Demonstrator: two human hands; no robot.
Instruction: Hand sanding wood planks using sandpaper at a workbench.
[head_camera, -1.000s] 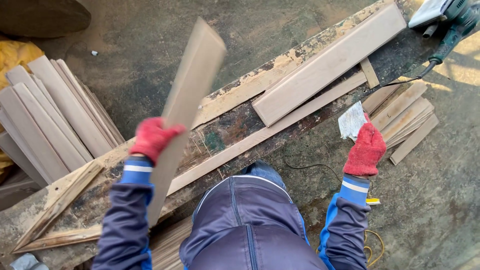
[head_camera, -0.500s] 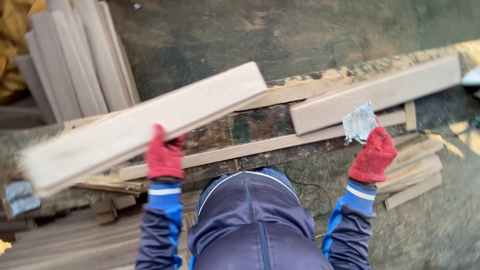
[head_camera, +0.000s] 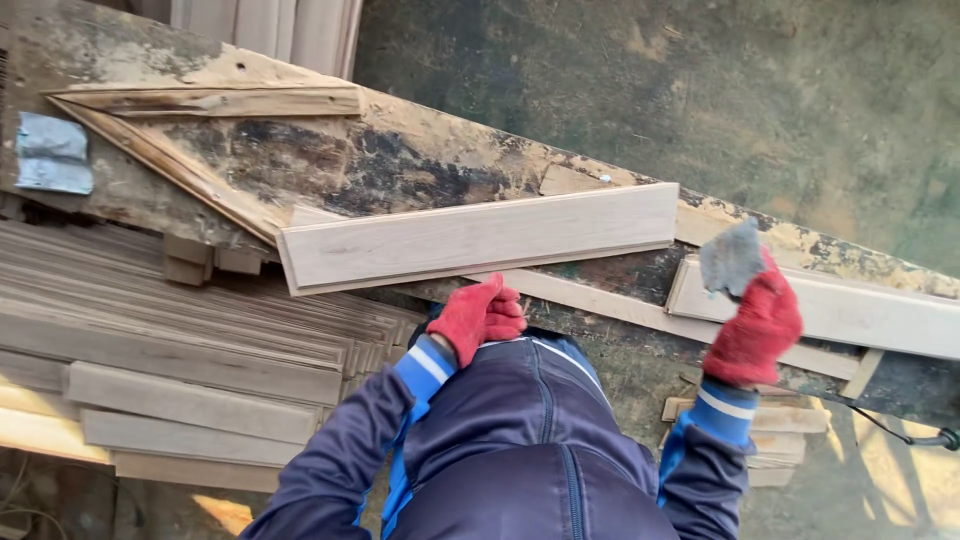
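A pale plank (head_camera: 478, 238) lies flat across a stained, worn workbench (head_camera: 400, 160), its long edge toward the person. The left hand (head_camera: 478, 318), in a red glove, sits just below the plank's near edge with its fingers curled into a loose fist; whether it touches the wood cannot be told. The right hand (head_camera: 757, 325), also red-gloved, is raised over the bench and pinches a grey sheet of sandpaper (head_camera: 730, 258) between thumb and fingers. A second plank (head_camera: 850, 315) lies on the bench behind that hand, with a thin strip (head_camera: 620, 310) running beside it. To the left, below the bench, a stack of boards (head_camera: 180, 350) is piled in layers. A black cable (head_camera: 900, 430) trails at the right.
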